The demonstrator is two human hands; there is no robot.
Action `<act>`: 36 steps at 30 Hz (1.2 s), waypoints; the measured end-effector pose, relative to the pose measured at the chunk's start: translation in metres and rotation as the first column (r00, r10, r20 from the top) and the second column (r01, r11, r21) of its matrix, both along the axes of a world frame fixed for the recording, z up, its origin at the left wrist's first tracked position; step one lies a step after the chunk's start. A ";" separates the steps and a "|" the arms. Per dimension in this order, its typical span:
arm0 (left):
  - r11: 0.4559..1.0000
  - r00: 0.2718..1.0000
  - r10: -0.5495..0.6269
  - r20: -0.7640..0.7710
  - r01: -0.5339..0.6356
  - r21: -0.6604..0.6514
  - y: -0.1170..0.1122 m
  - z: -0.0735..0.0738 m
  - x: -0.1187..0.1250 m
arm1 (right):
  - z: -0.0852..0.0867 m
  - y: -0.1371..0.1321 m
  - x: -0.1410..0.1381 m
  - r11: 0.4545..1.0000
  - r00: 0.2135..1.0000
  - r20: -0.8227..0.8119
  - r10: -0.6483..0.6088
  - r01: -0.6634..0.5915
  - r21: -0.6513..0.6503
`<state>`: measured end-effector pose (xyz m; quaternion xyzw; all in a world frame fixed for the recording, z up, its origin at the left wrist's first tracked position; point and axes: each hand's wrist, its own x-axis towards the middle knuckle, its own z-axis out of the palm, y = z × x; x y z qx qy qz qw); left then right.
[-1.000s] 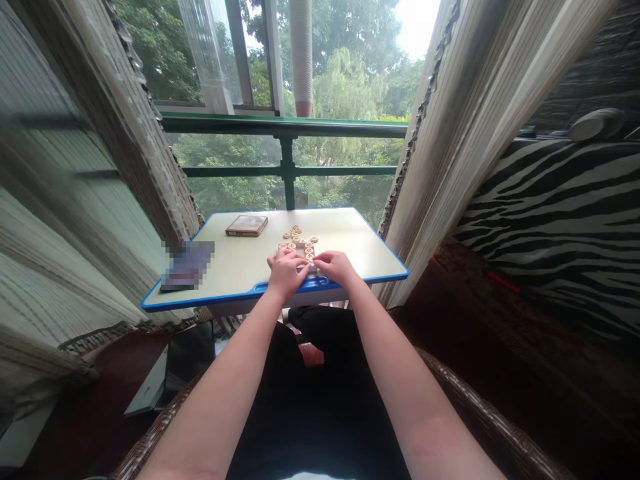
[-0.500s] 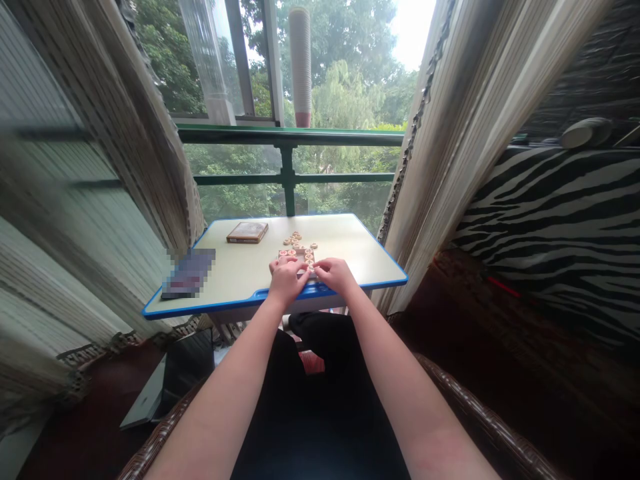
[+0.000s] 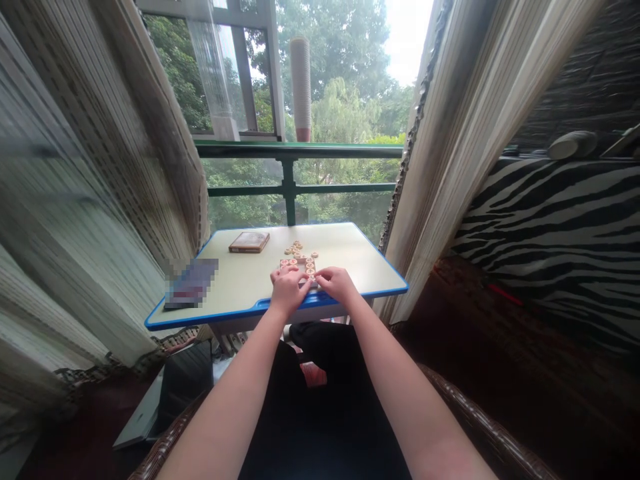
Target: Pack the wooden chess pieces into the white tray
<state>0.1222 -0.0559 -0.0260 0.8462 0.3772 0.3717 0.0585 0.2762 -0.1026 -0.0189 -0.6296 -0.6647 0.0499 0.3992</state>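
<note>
A small open box point(image 3: 303, 259) near the table's front edge holds round wooden xiangqi pieces point(image 3: 310, 269), lined up along its back left and right side. Some at the left carry red characters. My left hand point(image 3: 289, 291) rests over the box's left front part, fingers curled on it, thumb stretched to the front right corner. From the right, my right hand point(image 3: 338, 283) pinches at a piece in that corner; its fingertips hide most of it. Behind the box, several loose pieces point(image 3: 297, 245) lie in a small heap, with one piece point(image 3: 315, 255) apart at the right.
The cream table point(image 3: 360, 260) has a blue edge. A flat brown box point(image 3: 249, 242) lies at the back left, a blurred dark object point(image 3: 191, 283) at the left edge. Curtains point(image 3: 440, 153) hang on both sides; a green railing point(image 3: 300, 151) stands behind.
The view has tilted up slightly, so everything sits lower in the picture. Both hands remain at the box, with only slight finger movement.
</note>
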 end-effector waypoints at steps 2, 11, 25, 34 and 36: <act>1.000 1.000 -0.001 -0.003 0.001 -0.003 0.000 0.000 0.000 | 0.000 0.000 0.001 1.000 1.000 -0.004 -0.001 0.001 -0.004; 1.000 1.000 0.001 0.024 -0.001 -0.018 -0.003 0.002 0.001 | 0.000 0.001 0.001 1.000 1.000 -0.005 0.001 -0.001 0.002; 0.993 0.987 0.085 0.134 -0.074 -0.087 -0.004 0.010 -0.003 | 0.011 -0.003 0.006 0.993 0.915 -0.401 -0.032 -0.017 -0.119; 0.969 0.942 0.081 0.325 0.001 -0.245 0.052 0.053 -0.013 | 0.028 0.023 0.025 0.981 0.766 -0.640 -0.065 -0.067 -0.180; 0.953 0.925 0.018 0.379 0.099 -0.286 0.070 0.060 -0.011 | 0.034 0.035 0.030 0.985 0.764 -0.643 -0.053 -0.066 -0.160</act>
